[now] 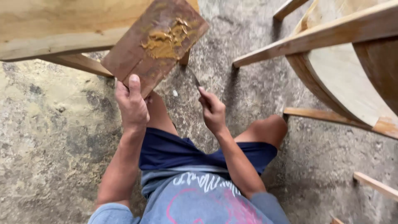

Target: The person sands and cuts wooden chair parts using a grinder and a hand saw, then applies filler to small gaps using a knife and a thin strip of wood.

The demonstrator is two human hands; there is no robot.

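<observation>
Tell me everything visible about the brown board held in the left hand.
The brown board is a flat, roughly rectangular piece, apparently wood, worn and stained reddish brown. A lump of tan paste is smeared on its upper face. It is tilted, with one corner pointing down, above the concrete floor. The left hand holds its lower corner, thumb on top. Nothing else visibly touches it.

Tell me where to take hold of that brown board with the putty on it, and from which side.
Take the brown board at its near bottom corner, coming from below on the person's side, where the left hand already has its grip. That end looks bare, while the yellow putty sits toward the middle and upper part. The board tilts up and away, so its lower edge is the closest. The right hand holds a thin tool.
</observation>
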